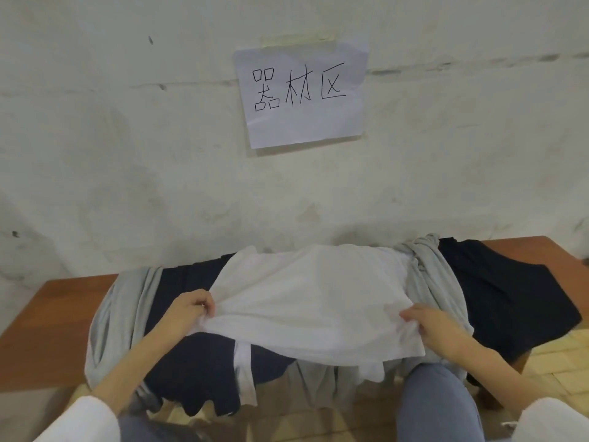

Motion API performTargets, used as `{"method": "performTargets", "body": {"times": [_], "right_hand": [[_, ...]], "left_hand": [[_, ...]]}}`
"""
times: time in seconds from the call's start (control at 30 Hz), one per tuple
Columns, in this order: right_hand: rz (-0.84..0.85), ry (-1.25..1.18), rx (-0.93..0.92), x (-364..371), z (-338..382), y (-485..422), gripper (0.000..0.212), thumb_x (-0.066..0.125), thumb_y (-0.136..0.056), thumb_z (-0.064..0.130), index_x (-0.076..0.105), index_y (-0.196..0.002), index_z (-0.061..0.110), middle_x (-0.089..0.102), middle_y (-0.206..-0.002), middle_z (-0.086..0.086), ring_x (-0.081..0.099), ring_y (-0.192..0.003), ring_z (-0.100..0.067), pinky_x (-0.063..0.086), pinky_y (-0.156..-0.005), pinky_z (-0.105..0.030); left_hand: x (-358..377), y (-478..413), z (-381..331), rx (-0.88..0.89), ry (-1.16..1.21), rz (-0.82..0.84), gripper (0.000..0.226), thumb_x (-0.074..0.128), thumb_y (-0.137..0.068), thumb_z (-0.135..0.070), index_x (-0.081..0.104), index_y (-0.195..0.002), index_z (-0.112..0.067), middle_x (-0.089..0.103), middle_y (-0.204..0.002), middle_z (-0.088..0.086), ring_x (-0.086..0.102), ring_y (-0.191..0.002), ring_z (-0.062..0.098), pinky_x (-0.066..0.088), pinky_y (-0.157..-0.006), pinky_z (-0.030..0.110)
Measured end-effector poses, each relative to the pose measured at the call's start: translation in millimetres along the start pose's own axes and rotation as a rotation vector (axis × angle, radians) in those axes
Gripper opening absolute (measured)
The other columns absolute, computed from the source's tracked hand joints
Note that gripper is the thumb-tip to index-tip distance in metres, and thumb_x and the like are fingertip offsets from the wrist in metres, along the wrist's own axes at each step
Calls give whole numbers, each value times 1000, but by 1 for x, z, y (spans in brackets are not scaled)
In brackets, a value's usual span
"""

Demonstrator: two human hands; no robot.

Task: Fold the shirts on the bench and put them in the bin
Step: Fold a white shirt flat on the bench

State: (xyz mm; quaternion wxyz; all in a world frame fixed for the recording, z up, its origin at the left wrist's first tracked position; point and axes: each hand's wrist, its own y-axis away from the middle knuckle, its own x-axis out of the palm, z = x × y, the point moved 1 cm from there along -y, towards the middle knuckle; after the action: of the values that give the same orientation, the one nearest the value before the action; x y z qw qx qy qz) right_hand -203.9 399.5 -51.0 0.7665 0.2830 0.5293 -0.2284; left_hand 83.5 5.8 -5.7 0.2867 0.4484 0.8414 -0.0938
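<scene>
White shirt [312, 291], gripped at both sides by left hand [191, 309] and right hand [436, 327], may drag the loose grey shirt [430, 282] beneath them off the table [47, 330].

Bare forearms stretched forward, left hand [191, 309] gripping white shirt [312, 291], right hand [430, 323] pinching its opposite side

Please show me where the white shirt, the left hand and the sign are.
white shirt [312, 291]: head view, middle of cloth.
left hand [190, 309]: head view, back of hand.
sign [302, 94]: head view, paper's centre.
</scene>
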Motion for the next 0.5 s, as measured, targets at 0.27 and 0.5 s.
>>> {"method": "performTargets", "body": {"times": [0.27,0.5], "right_hand": [[-437,-506,216,-33,22,-5,26,44,-99,12,59,-78,6,60,-59,-7,55,-52,-16,41,-55,-23],[-217,-893,457,-34,32,-40,25,44,-99,9,49,-75,8,49,-64,-9,48,-55,-19,47,-52,-28]], "left_hand": [[-18,-20,9,198,-457,-93,42,46,-78,16,56,-64,-22,59,-75,-2,54,-76,14,44,-74,29],[18,-5,53,558,-883,22,69,74,-52,13,57,-114,-15,57,-127,12,59,-111,31,52,-92,46]]}}
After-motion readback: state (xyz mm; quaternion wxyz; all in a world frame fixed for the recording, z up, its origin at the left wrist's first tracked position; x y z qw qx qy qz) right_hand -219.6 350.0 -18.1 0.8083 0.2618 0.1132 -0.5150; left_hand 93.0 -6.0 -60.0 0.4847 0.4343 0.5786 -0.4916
